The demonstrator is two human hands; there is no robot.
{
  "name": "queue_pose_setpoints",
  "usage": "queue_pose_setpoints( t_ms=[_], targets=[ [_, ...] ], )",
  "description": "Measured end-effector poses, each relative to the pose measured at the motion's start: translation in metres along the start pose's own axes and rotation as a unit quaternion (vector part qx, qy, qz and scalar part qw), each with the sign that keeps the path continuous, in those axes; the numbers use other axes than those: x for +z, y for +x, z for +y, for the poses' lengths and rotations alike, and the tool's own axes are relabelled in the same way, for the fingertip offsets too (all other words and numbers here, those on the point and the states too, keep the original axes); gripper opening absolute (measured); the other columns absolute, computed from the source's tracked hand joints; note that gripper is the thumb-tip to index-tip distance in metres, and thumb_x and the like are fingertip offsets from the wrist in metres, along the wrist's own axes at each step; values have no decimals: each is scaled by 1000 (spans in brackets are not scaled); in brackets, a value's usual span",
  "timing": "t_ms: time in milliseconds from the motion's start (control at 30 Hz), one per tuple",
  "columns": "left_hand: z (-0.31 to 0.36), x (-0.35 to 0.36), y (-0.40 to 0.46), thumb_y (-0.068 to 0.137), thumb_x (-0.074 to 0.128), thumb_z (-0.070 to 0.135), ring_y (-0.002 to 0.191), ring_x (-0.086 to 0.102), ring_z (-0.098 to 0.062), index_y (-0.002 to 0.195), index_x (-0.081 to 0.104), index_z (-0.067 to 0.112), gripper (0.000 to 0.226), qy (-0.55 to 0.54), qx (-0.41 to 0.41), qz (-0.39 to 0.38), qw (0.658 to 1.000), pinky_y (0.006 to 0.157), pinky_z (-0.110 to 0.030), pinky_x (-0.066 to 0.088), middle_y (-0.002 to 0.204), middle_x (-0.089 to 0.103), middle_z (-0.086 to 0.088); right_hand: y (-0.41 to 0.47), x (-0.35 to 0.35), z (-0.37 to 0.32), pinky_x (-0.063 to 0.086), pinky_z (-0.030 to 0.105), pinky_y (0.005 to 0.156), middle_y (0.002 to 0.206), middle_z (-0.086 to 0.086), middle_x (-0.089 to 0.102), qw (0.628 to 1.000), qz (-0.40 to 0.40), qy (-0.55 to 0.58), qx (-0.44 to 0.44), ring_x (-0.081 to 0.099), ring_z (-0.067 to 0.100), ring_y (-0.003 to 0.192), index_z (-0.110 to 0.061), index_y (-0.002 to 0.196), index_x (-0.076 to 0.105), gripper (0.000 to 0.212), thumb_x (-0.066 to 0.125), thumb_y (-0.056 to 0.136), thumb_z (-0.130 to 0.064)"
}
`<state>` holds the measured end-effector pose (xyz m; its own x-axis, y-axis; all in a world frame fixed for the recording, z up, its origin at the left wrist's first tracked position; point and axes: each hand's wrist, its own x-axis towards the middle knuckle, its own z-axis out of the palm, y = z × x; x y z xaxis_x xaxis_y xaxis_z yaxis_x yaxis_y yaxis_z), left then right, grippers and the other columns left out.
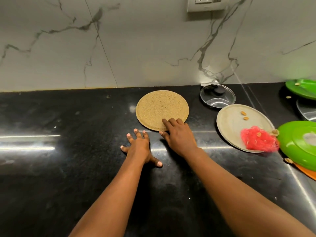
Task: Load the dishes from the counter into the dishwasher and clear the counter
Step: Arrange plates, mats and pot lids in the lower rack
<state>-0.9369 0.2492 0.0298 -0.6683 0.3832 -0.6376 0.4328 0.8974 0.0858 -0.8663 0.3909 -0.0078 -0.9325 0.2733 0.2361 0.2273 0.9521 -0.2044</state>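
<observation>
A round cork mat (159, 106) lies flat on the black counter (68, 151) near the back wall. My right hand (177, 135) rests its fingertips on the mat's near edge, with the thumb at the rim. My left hand (139, 147) lies flat on the counter just left of it, fingers spread, holding nothing. To the right sit a grey plate (234, 124) with food scraps and a red mesh bag (258, 139), a glass lid (217, 96) with a black knob, and two green plates (297, 146) (302, 88).
A marble backsplash runs behind the counter, with a wall socket (205, 2) at the top. An orange item (306, 171) pokes out under the near green plate. A steel dish (307, 112) shows at the right edge. Crumbs lie near the plates.
</observation>
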Motion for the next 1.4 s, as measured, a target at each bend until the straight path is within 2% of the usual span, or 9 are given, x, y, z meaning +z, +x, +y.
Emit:
queue_pose_setpoints(
  t_ms=[200,333,433,667,800,900,1000,1167,1400],
  targets=[
    [-1,0,0,52,85,60,142,-21,-44,151,-18,16,150,-3,3,-4,1000,108,-74,9,155,-32,-12,3,-19,11,40,34,62,81,7,60,991,5,93,92,55,26,84,-11,83,67,35,51,97,-39],
    [-1,-2,-2,52,86,58,142,-22,-45,151,-19,14,151,-9,8,-9,1000,107,-74,8,155,-32,-13,17,-22,54,41,44,95,134,17,51,977,14,62,201,46,37,119,-9,131,54,39,53,96,-25],
    [0,-2,-3,54,87,55,142,-22,-45,151,-18,13,149,-16,6,-6,1000,107,-74,7,155,-31,-13,27,-19,60,34,49,104,144,21,41,954,-54,88,280,38,41,129,-4,143,35,56,48,98,-34],
    [-2,0,0,52,87,55,141,-25,-45,150,-21,12,152,-29,10,-11,999,107,-75,4,154,-34,-12,21,-36,63,40,31,94,125,14,54,892,140,256,346,55,31,112,-15,124,65,45,40,91,1],
    [-2,-1,1,51,87,55,140,-25,-45,150,-21,12,153,-31,12,-15,999,106,-75,4,154,-34,-13,5,-67,89,53,22,86,122,6,57,851,75,475,211,63,18,104,-5,108,71,41,42,89,17],
    [-2,-2,1,50,88,55,140,-25,-46,150,-20,13,153,-29,9,-17,999,106,-76,4,154,-34,-13,-5,-81,105,50,20,91,115,3,54,939,39,329,94,61,15,97,-8,111,71,30,68,84,5],
    [-1,-2,2,49,89,54,140,-26,-45,151,-20,15,154,-31,6,-21,999,106,-76,4,154,-35,-11,-12,-75,106,52,39,84,109,9,52,992,51,113,3,54,22,92,-15,108,68,38,83,73,-15],
    [-2,-3,2,48,90,55,139,-30,-43,150,-21,27,153,-37,3,-24,999,106,-75,0,155,-34,-7,-23,-66,63,46,40,91,133,15,53,985,23,-19,-171,56,31,113,-11,106,58,26,67,82,-15],
    [-5,1,-3,51,89,54,140,-29,-42,153,-11,30,145,-53,17,5,998,106,-74,-2,160,-18,-7,-36,-57,17,37,36,72,101,8,60,983,170,-28,-59,56,28,90,-12,113,64,33,61,81,-3]
  ],
)
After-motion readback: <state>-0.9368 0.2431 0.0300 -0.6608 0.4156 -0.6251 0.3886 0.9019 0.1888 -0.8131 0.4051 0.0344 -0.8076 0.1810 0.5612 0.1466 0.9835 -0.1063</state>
